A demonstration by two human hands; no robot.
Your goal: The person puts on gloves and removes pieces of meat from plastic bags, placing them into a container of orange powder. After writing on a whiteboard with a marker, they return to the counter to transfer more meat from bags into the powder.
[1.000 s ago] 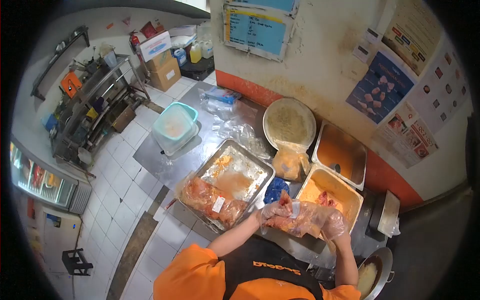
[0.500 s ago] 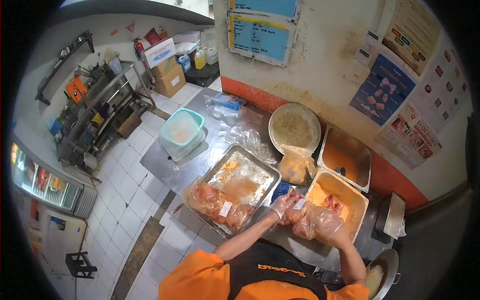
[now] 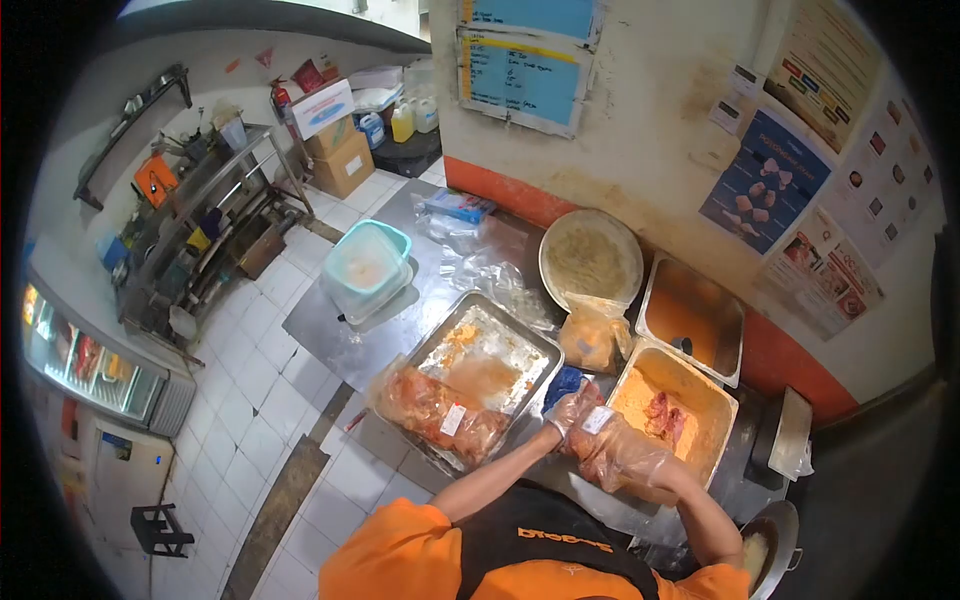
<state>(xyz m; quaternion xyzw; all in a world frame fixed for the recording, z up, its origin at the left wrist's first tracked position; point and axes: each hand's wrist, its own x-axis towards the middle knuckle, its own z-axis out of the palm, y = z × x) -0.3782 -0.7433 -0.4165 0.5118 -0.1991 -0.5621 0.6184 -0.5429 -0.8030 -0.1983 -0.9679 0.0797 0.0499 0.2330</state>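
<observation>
A clear plastic bag of raw meat with a white label hangs close over the near side of the metal pan. At its upper left end, my left hand, in a clear glove, is closed on the plastic. My gloved right hand grips the bag's other end, its fingers partly hidden by the plastic. Inside the pan, reddish meat pieces lie on orange powder. To the left, another labelled bag of meat rests in a wide metal tray.
Behind the pan stand a deeper steel pan, a round pan and a bag of orange contents. A teal tub sits at the table's left. A wok is at lower right, beside my right elbow.
The bag of meat has turned slightly in my hands, showing its label more fully. My right hand has shifted a little left, uncovering more meat in the pan.
</observation>
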